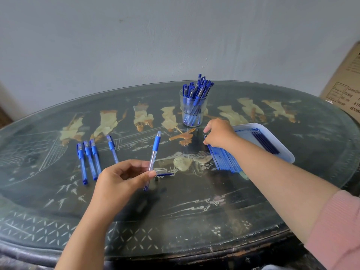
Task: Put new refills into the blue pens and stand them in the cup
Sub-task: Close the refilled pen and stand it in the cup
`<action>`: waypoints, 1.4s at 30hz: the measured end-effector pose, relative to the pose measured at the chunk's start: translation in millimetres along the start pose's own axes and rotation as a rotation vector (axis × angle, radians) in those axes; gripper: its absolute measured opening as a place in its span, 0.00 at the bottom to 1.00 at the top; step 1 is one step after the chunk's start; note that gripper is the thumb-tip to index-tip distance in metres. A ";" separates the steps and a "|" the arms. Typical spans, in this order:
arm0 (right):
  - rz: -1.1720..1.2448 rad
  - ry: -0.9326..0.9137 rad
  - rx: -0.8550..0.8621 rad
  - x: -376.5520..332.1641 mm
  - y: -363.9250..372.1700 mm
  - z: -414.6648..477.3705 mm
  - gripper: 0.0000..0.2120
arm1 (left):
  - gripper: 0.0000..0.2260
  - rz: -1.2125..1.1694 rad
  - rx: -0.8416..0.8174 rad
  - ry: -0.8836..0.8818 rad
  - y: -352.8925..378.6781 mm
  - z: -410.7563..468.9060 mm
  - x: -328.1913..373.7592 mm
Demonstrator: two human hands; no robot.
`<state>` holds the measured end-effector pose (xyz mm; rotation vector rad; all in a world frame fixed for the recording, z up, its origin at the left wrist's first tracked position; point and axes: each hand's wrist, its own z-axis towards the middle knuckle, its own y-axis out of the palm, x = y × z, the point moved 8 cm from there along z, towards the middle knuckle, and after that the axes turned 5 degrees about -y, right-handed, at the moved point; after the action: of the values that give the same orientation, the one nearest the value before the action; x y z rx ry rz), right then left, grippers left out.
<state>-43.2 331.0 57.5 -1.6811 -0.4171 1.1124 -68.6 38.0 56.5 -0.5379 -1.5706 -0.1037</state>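
Soft, even, cool light, pale sheen on the dark oval glass-topped table (pixel 194 221) beyond the right hand (pixel 220 133), faint blurred shadow beneath the left hand (pixel 124 178), wide-angle bending at the edges, corners slightly soft.

Bare table (pixel 175 203) lies between loose pens (pixel 89 158) and refills (pixel 227 161); cup (pixel 191 112) stands behind.

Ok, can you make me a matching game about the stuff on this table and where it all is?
Things:
1. glass cup
2. refills
3. four capped pens
4. uncapped pen

Places:
A. gripped in the left hand
B. standing at the far side of the table
C. lying side by side at the left
D. in a row at the right, with the right hand pinching their ends

Pairs: 1-B, 2-D, 3-C, 4-A
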 end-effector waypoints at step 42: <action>-0.280 0.228 0.170 104.5 -59.2 -55.2 0.17 | 0.09 -0.094 0.069 0.140 12.9 -8.3 3.6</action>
<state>69.6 399.6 63.0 -1.5250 -0.3866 0.7220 -55.8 47.2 57.4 -0.3945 -1.4572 -0.1543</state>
